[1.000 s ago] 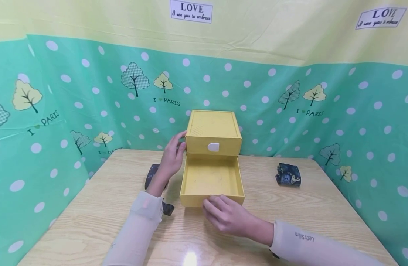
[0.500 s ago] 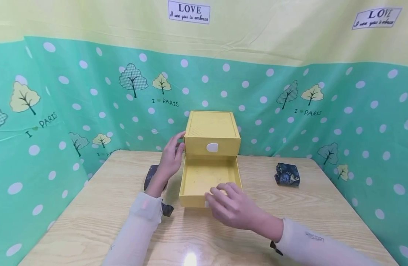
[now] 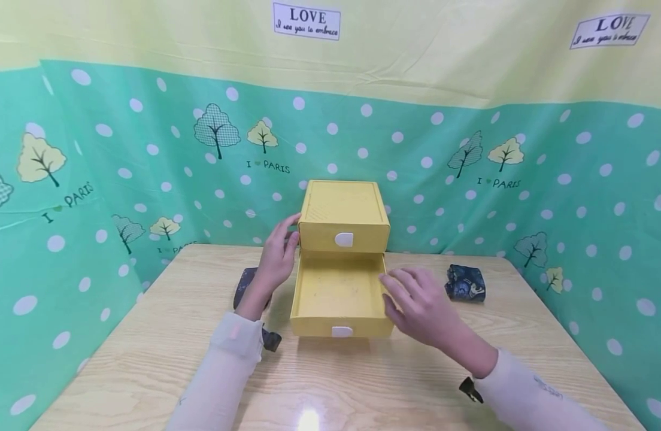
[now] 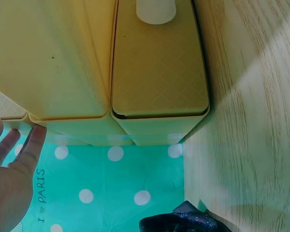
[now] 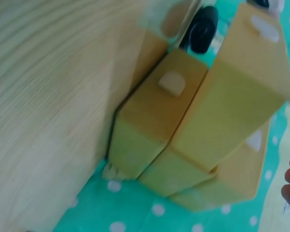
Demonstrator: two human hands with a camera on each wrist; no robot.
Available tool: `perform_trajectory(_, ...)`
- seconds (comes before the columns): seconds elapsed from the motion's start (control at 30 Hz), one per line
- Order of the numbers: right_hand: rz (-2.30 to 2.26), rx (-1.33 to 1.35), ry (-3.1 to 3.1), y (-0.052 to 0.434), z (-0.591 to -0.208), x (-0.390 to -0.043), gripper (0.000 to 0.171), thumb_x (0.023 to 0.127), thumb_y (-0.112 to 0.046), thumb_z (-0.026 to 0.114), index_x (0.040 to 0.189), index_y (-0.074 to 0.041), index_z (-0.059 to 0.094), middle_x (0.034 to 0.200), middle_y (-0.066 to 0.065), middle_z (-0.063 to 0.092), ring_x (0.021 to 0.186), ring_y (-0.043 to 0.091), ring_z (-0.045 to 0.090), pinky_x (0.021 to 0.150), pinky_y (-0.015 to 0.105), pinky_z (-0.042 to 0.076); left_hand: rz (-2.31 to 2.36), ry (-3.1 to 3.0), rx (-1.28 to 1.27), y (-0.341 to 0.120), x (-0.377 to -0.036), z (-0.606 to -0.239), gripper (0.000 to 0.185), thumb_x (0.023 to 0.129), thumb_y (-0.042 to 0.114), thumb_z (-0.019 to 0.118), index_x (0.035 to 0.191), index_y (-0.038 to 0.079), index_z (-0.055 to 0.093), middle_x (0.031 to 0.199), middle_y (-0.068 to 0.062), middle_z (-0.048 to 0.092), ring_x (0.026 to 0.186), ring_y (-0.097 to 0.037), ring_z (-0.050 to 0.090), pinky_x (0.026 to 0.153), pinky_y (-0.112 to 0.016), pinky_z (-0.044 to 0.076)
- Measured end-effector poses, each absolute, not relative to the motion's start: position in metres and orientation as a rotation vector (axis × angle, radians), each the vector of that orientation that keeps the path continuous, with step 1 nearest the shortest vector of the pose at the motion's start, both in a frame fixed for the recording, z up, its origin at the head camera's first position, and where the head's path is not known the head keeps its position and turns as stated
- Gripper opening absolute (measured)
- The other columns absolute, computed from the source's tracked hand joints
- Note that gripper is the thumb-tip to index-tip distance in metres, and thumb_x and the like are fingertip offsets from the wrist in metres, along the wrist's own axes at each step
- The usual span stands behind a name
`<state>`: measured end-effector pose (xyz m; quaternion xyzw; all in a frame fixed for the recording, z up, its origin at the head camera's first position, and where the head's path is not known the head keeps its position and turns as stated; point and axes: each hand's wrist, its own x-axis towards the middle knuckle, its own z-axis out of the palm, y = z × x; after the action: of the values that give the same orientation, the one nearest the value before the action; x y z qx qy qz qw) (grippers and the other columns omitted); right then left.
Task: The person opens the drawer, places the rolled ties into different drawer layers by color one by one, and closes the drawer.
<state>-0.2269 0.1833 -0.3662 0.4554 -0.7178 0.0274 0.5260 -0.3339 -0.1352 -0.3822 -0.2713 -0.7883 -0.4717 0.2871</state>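
The left hand [image 3: 278, 257] is held at the upper left side of a yellow drawer unit [image 3: 343, 200], its fingers extended and relaxed, the fingertips laid against the casing. The right hand [image 3: 419, 302] is held at the right-hand rim of the middle drawer [image 3: 314, 326], its fingers loosely bent and unclenched; whether the rim is touched cannot be told. The middle drawer is pulled well out toward the person, and its yellow interior is exposed. The top drawer [image 3: 320, 237] is seated in the unit directly above, and the bottom drawer [image 4: 159, 72] is seen seated below in the left wrist view. Each drawer front is fitted with a pale pull tab. The unit is placed upright on a wood-grain table [image 3: 163, 353], near its far edge. A dark patterned bundle [image 3: 465, 283] is noted to the right, well apart from the unit; a second dark bundle [image 3: 246, 282] is partly hidden by the left forearm. Pale sleeves [image 3: 236, 344] are worn on both arms. The rear is closed off by a green and yellow curtain [image 3: 363, 137], printed with white dots and trees.
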Motion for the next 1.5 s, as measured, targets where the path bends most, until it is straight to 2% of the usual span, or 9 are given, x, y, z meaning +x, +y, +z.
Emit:
perform_trajectory(0.17,0.096,1.010,-1.781,0.209,-0.368,-0.238,0.030,0.091,-0.015,0.058,0.109,0.004,0.071,0.098,0.019,0.071,0.082,0.039,0.066,0.064,0.049,0.058,-1.268,-2.101,-0.730,-0.134,-0.334,-0.382,0.042,0.110,0.013,0.044,0.152,0.010,0.045,0.141,-0.017,0.053,0.113,-0.034,0.064,0.094,-0.045,0.059)
perform_trajectory(0.4,0.054,0.880,-1.980,0.251,-0.376,-0.251,0.035,0.091,-0.020,0.056,0.111,0.007,0.069,0.101,0.024,0.069,0.089,0.043,0.064,0.075,0.055,0.057,-1.252,-2.098,-0.732,-0.134,-0.335,-0.381,0.042,0.111,0.015,0.044,0.153,0.010,0.045,0.141,-0.017,0.054,0.113,-0.034,0.063,0.094,-0.045,0.059)
perform_trajectory(0.73,0.086,0.724,-2.160,0.303,-0.397,-0.273,0.041,0.085,-0.016,0.066,0.116,0.010,0.067,0.108,0.029,0.068,0.095,0.049,0.061,0.081,0.060,0.054,-1.254,-2.103,-0.730,-0.134,-0.335,-0.382,0.043,0.110,0.015,0.044,0.153,0.011,0.045,0.141,-0.016,0.054,0.115,-0.033,0.063,0.094,-0.045,0.059)
perform_trajectory(1.03,0.077,0.513,-2.567,0.338,-0.410,-0.289,0.048,0.089,-0.018,0.069,0.127,0.010,0.060,0.123,0.033,0.061,0.115,0.054,0.052,0.101,0.066,0.043,-1.250,-2.099,-0.728,-0.135,-0.335,-0.382,0.042,0.111,0.016,0.044,0.153,0.010,0.045,0.140,-0.017,0.054,0.116,-0.033,0.062,0.095,-0.045,0.059)
perform_trajectory(1.5,0.123,0.482,-2.850,0.362,-0.419,-0.311,0.053,0.093,-0.025,0.064,0.128,0.014,0.059,0.129,0.037,0.055,0.120,0.055,0.050,0.103,0.066,0.045,-1.265,-2.101,-0.723,-0.134,-0.335,-0.383,0.043,0.110,0.016,0.044,0.153,0.011,0.045,0.140,-0.016,0.054,0.114,-0.032,0.064,0.094,-0.044,0.060)
